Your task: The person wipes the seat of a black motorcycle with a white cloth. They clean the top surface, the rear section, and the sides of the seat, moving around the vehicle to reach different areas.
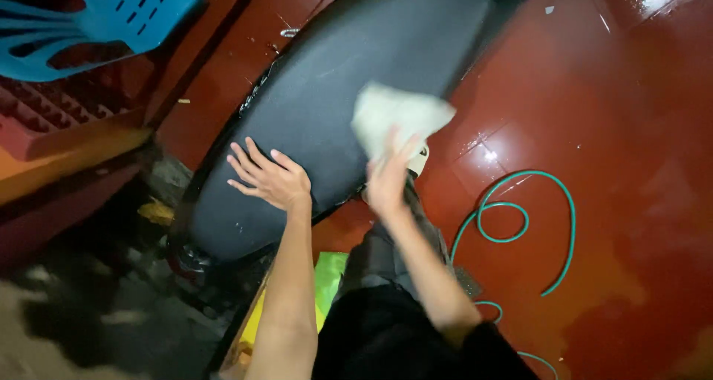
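No packages, labels, signs or screens anywhere here, as far as I can see from where I stand.

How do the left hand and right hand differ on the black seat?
The left hand lies flat with fingers spread, bare on the black seat; the right hand grips a pale cloth and presses it to the seat. The left hand sits nearer the seat's lower end, the right hand nearer its right edge, beside the red floor. Both reach from bare forearms.
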